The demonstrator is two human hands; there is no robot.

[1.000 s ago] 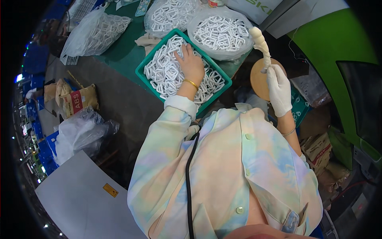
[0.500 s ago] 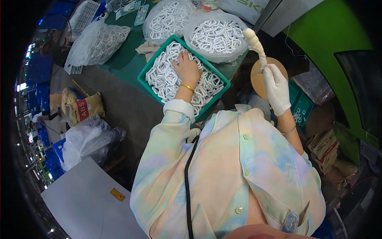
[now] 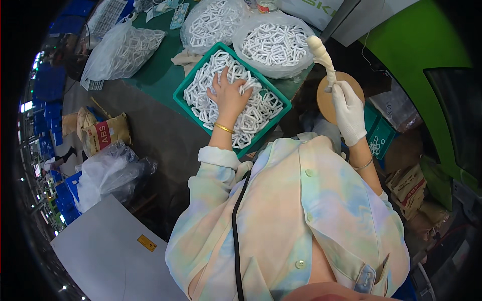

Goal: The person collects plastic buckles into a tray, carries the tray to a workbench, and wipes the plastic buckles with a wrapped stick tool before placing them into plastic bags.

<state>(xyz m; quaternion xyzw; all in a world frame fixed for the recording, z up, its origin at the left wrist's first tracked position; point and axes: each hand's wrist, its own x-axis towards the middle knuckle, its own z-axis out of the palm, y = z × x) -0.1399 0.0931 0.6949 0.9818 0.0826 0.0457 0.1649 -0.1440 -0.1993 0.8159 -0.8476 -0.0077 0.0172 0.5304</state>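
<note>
A green-topped table (image 3: 155,75) carries a green crate (image 3: 182,95) of white plastic rings under the left hand's fingers (image 3: 223,83). Beyond those fingertips lie 3 clear bags of rings (image 3: 275,45) and a crumpled cloth (image 3: 185,57).

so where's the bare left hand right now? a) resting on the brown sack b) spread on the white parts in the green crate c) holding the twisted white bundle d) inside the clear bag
b: the left hand lies palm down with fingers spread on the white plastic parts in the green crate, while the gloved right hand grips the twisted white bundle.
</note>
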